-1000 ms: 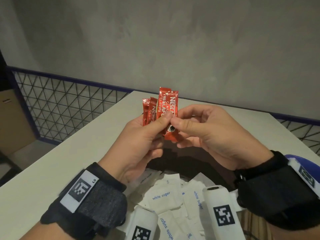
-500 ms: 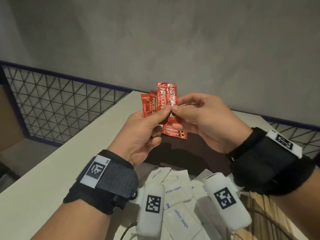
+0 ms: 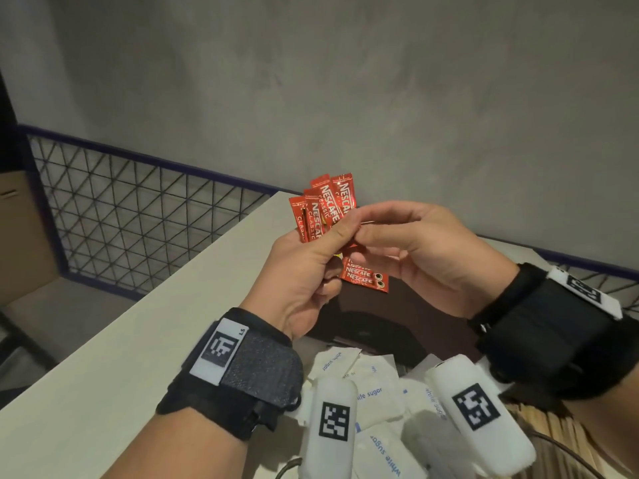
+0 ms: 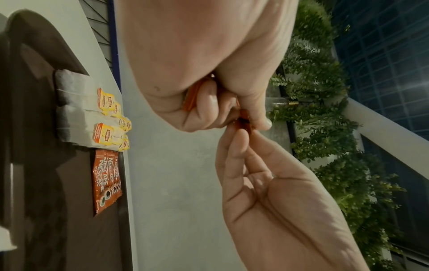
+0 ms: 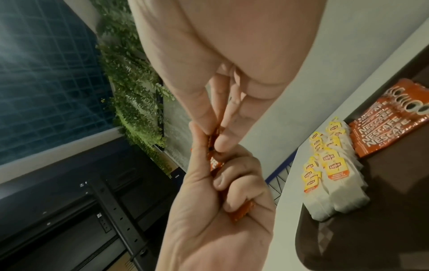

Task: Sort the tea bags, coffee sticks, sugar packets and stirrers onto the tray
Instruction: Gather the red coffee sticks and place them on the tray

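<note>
Head view, mid-frame: left hand [image 3: 304,271] grips fanned coffee sticks [image 3: 325,212]; right hand [image 3: 415,250] fingers pinch one; likely squaring them, next laying them on the tray [image 4: 34,165].

Red coffee sticks [image 3: 328,209] fanned in the left hand [image 3: 304,271]: white print "NESCAFE" with "CLASSIC" beneath; lower ends repeat "NESCAFE". Flat stack of coffee sticks [image 4: 105,176] on the brown tray [image 4: 46,183]: "NESCAFE" legible, same in the right wrist view. Tea bag tags [image 5: 334,167], yellow: "Lipton"; smaller line below unreadable. White sugar packets [image 3: 370,395]: blue print "white sugar". Left wristband tag [image 3: 221,350]: square black-and-white code with letters "LS". Two white cylinders [image 3: 333,423] below the wrists: square coded markers, no lettering.
</note>
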Demonstrator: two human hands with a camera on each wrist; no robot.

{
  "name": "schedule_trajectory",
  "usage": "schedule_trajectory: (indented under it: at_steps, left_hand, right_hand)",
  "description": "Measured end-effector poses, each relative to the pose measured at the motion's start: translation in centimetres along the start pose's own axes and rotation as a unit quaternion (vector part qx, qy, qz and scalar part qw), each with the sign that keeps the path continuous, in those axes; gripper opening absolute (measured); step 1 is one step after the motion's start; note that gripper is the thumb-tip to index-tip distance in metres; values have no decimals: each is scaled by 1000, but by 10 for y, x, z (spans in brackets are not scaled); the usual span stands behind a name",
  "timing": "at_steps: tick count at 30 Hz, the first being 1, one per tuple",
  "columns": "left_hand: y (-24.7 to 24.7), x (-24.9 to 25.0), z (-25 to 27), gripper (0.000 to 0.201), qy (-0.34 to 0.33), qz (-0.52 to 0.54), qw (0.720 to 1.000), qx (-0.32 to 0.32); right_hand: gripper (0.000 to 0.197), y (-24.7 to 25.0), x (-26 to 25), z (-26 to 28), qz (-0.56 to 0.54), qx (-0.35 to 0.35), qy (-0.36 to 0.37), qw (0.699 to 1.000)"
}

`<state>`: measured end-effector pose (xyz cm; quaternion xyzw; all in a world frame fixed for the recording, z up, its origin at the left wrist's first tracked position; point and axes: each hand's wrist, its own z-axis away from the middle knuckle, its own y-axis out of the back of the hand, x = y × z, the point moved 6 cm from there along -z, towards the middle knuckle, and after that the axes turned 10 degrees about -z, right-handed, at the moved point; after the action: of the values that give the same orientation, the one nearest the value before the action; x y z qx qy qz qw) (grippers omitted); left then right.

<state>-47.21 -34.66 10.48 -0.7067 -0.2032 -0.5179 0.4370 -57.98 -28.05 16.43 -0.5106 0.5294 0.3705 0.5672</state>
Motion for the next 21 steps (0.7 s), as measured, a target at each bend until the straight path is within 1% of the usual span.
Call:
schedule_trajectory:
  at_steps: [2,4,6,8,9,10,11,13,14,15,17,19,20,21]
  left_hand:
    - [-2,1,0,30,3,1,1000,-13]
    - [-3,0,-1,30,15,-4,1000,-24]
    - [-4,-2,-1,32,28,0,999,-32]
    - [-6,-3,-1,40,31,6,999,-34]
    - [-7,-3,0,36,33,6,999,-35]
    - [-8,-2,1,28,36,7,999,-35]
    - [-8,-2,1,25,41,11,999,-27]
    - [-2,-1,-2,36,57,40,998,11]
    - [4,-1,-4,41,61,56,996,38]
    - [11,-2,-6,43,64,70,993,65]
    - [22,-4,-10,41,71,87,988,102]
    - [27,-6,-12,39,79,96,986,114]
    - [27,-7,-13,38,82,99,985,113]
    - [27,-7,-14,38,86,100,985,112]
  right_hand:
    - [29,-1,-1,1,15,-31,2,999]
    - [34,-2,-1,1,53,-48,11,997]
    - [33,-3,-2,0,97,-50,21,994]
    - [28,-2,-4,-3,111,-50,25,992]
    - [27,0,-7,-7,115,-48,25,992]
    - [27,4,-9,-13,122,-40,25,991]
    - [27,11,-13,-21,137,-24,24,990]
    - [26,32,-16,-41,198,19,16,980]
    - [24,45,-14,-50,248,34,5,968]
    - [23,57,-10,-59,307,41,-15,951]
    - [23,78,8,-71,428,28,-75,900]
    - [25,92,28,-79,518,5,-130,846]
    - [26,95,37,-82,546,-6,-145,825]
    - [27,97,43,-84,560,-16,-154,814]
